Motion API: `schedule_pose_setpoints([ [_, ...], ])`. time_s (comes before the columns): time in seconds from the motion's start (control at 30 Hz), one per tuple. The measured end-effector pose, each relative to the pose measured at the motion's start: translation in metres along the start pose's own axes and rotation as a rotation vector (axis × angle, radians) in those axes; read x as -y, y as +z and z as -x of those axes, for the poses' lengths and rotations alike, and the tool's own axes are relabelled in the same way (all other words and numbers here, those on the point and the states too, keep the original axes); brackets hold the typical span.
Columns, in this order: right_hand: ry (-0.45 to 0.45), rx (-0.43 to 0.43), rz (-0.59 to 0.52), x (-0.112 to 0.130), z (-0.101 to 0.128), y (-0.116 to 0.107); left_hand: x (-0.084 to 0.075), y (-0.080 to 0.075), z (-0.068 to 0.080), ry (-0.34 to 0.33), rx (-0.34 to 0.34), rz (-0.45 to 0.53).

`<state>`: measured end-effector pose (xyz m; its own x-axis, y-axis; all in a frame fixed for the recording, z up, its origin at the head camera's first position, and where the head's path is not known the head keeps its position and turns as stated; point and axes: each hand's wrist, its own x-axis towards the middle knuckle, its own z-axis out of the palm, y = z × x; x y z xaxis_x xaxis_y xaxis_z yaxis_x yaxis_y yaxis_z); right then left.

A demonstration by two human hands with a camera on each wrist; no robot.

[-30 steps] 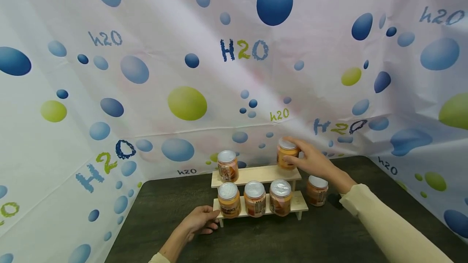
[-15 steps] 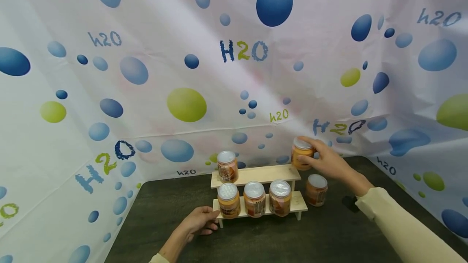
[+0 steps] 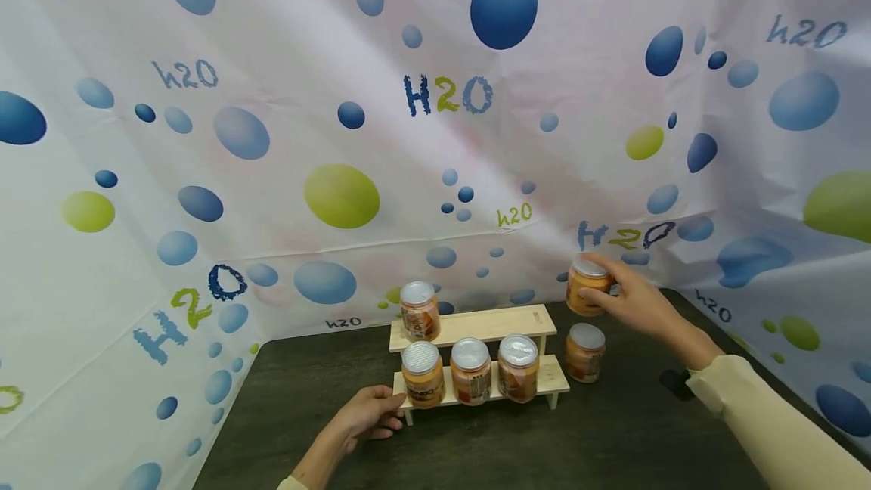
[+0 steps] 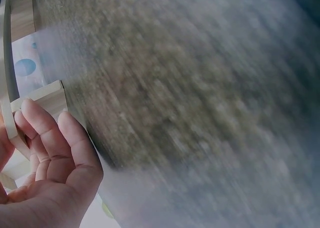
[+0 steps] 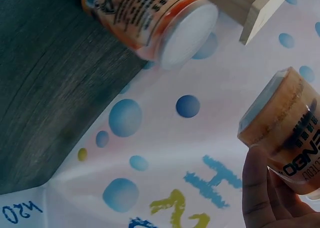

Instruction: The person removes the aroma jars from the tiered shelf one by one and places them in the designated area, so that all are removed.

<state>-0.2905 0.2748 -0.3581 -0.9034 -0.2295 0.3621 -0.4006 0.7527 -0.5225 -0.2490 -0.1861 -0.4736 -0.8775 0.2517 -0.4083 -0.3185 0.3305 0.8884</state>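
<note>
My right hand point(image 3: 636, 305) holds an orange jar point(image 3: 578, 284) with a silver lid, raised off the stepped wooden stand, to the right of its upper board point(image 3: 486, 324). In the right wrist view, fingers and thumb grip this jar point(image 5: 292, 133) round its side. Below it a similar jar point(image 3: 584, 354) stands on the table. My left hand point(image 3: 367, 416) grips the left end of the stand's lower board point(image 3: 554, 378), thumb on top; in the left wrist view its fingers point(image 4: 52, 148) curl beneath the wood. Three jars line the lower board, and one jar point(image 3: 420, 314) stands at the upper board's left.
A dark table point(image 3: 306, 376) carries the stand. White sheeting point(image 3: 408, 142) with blue and green spots rises behind and at both sides. A small dark object point(image 3: 676, 384) shows beside the right sleeve; its kind is unclear.
My right hand has lifted the jar off the right end of the upper board and carried it rightward, above the jar on the table. The left hand has kept its grip on the stand.
</note>
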Motion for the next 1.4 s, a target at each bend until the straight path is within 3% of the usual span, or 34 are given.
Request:
schedule_pose_setpoints([
  [0.23, 0.028, -0.051, 0.089, -0.016, 0.009, -0.010, 0.001, 0.002, -0.002, -0.001, -0.002, 0.006],
  [0.53, 0.098, -0.073, 0.116, -0.039, 0.023, -0.012, 0.000, 0.001, 0.000, -0.004, -0.002, 0.010],
  [0.87, 0.102, -0.107, 0.135, -0.056, 0.032, -0.009, -0.001, 0.001, 0.000, -0.006, -0.004, 0.015],
  [1.4, 0.163, -0.050, 0.173, -0.077, 0.051, 0.012, 0.001, 0.002, -0.001, 0.000, -0.004, 0.010],
])
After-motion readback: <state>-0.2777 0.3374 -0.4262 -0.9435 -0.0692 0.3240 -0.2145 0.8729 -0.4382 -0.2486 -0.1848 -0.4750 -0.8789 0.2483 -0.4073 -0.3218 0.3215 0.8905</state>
